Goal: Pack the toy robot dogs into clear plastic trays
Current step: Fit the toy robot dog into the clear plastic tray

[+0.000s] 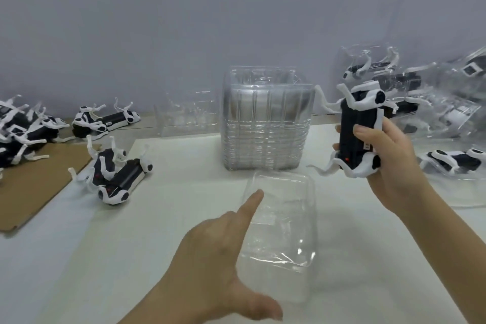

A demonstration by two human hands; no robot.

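Fingers and thumb of the right hand [389,166] wrap round the body of a black-and-white plastic toy robot dog [357,134], held upright above the table with its thin white legs splayed out to the left. The left hand [218,252] is relaxed, index finger straight and thumb spread; the fingertip lies against the left rim of an empty clear plastic tray [284,231]. Whether the other fingers touch the tray cannot be told. This tray lies flat on the white tabletop [157,244], between the two hands.

Just behind it stands a tall stack of nested clear trays [265,123], and left of the stack a single clear tray [186,113] leans near the grey wall [236,8]. To the left, two loose robot dogs [118,173] lie tangled on the table beside a brown cardboard sheet [39,184]; more loose dogs [21,134] are heaped at the far left edge. At the right, filled clear trays [434,102] with dogs inside are piled against the wall.
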